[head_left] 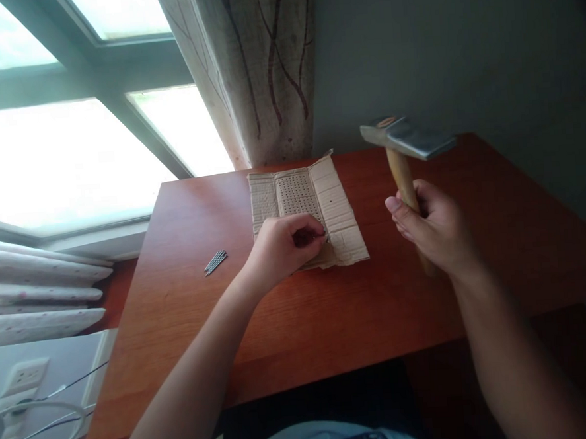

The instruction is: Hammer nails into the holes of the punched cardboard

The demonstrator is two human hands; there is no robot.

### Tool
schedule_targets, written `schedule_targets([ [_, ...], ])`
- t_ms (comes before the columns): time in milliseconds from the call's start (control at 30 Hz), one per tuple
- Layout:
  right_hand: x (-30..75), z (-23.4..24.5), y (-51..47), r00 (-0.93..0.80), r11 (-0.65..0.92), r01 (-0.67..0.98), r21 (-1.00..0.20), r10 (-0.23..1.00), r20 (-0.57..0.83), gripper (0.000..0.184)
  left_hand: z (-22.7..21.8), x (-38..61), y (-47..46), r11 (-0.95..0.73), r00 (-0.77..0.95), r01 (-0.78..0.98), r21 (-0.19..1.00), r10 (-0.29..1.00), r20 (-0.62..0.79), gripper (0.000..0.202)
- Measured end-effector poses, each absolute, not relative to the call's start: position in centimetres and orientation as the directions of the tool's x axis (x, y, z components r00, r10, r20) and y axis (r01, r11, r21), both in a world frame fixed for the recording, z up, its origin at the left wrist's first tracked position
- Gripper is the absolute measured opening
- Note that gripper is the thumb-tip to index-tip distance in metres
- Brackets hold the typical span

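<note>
A right hand (435, 227) grips a wooden-handled hammer (407, 138), its handle near upright and its head raised to the right of a flattened cardboard (334, 207) on the red-brown surface (328, 310). The left hand (285, 246), nearer the cardboard, rests on its near edge with fingertips pinched together; what they hold is too small to tell. Loose nails (215, 261) lie to its left.

Right hand (435, 227) gripping hammer (407, 139), left hand (285, 246) on cardboard (334, 204)

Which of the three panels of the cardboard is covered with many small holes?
The middle panel: rows of holes fill it. The left panel looks plain; the right panel has only one or two.
</note>
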State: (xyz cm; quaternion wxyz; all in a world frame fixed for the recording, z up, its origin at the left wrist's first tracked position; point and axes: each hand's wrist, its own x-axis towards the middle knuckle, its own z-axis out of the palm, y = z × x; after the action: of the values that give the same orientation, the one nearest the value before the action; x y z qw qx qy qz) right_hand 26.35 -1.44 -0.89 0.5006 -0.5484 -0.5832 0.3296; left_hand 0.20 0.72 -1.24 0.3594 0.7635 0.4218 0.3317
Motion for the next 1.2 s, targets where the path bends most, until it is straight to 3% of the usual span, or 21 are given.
schedule_targets([
  [133, 27.8, 0.2, -3.3, -0.007, 0.111, 0.522, -0.846, 0.992, 0.126, 0.035, -1.3, 0.2, 0.8, -0.417, 0.442, 0.389, 0.822, 0.867, 0.230, 0.003],
  [333, 28.7, 2.5, -4.6, -0.108, 0.100, 0.646, -0.757, 0.993, 0.039, 0.040, -1.2, 0.2, 0.8, -0.426, 0.440, 0.391, 0.816, 0.865, 0.241, 0.008],
  [500, 28.4, 5.3, -5.0, -0.199, 0.216, 0.772, -0.598, 0.975, 0.096, 0.048, -1.3, 0.2, 0.8, -0.422, 0.443, 0.381, 0.823, 0.864, 0.238, 0.006],
  [600, 27.9, 6.2, -5.2, -0.228, 0.261, 0.777, -0.573, 0.965, 0.130, 0.047, -1.4, 0.2, 0.9, -0.417, 0.444, 0.378, 0.827, 0.865, 0.233, 0.005],
  [800, 27.4, 5.7, -5.3, -0.322, 0.291, 0.792, -0.536, 0.946, 0.037, 0.043, -1.5, 0.2, 0.9, -0.395, 0.426, 0.385, 0.834, 0.878, 0.219, 0.004],
  [1200, 27.2, 5.9, -5.7, -0.328, 0.337, 0.780, -0.527, 0.938, 0.115, 0.040, -1.6, 0.2, 1.0, -0.395, 0.423, 0.382, 0.836, 0.878, 0.222, 0.005],
])
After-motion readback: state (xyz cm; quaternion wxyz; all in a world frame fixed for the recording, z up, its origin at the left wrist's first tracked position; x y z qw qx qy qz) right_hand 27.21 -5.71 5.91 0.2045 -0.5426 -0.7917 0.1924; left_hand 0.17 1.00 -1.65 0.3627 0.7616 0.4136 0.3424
